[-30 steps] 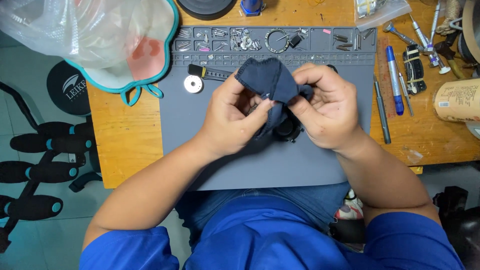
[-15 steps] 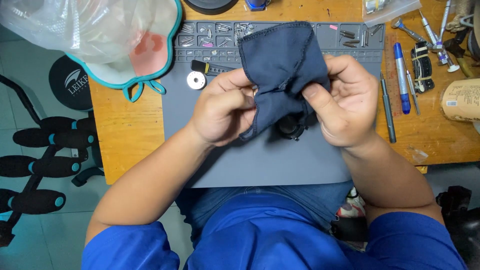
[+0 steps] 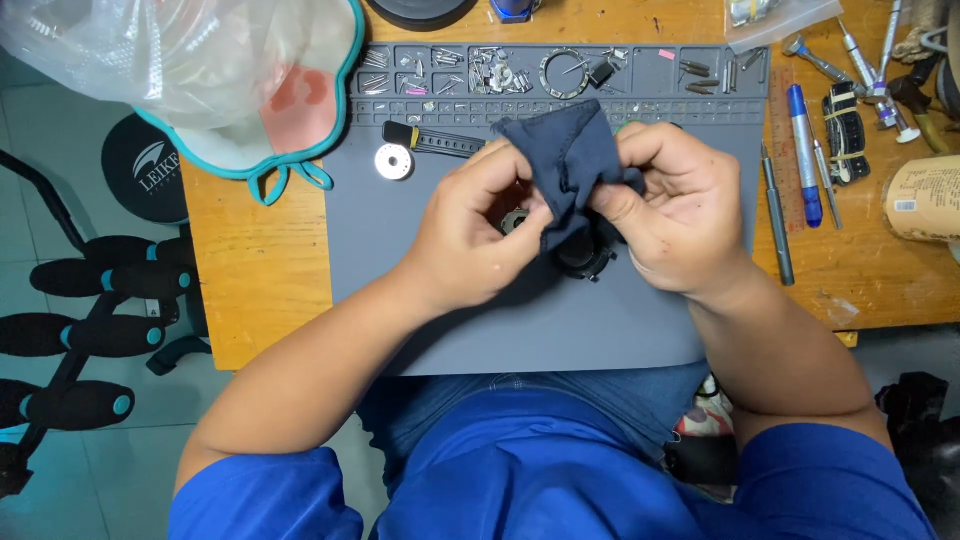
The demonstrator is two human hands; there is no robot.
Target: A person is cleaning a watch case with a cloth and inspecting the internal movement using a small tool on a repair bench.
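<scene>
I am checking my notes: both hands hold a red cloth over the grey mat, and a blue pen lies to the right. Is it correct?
Not quite. The cloth is dark blue, not red, as the head view shows. Both the left hand and right hand hold it over the grey mat; the blue pen lies right.

A grey rubber work mat (image 3: 480,330) covers the middle of the wooden worktop (image 3: 255,270), its far edge lined with small trays of metal parts (image 3: 480,70). On the mat's far left lie a white round disc (image 3: 393,161) and a black watch strap (image 3: 432,140). A clear plastic bag with teal trim (image 3: 190,70) spills over the worktop's far left corner. Near the right edge lie a blue pen (image 3: 804,150), a slim grey tool (image 3: 777,215), silver screwdrivers (image 3: 850,60) and a brown paper roll (image 3: 925,198).
</scene>
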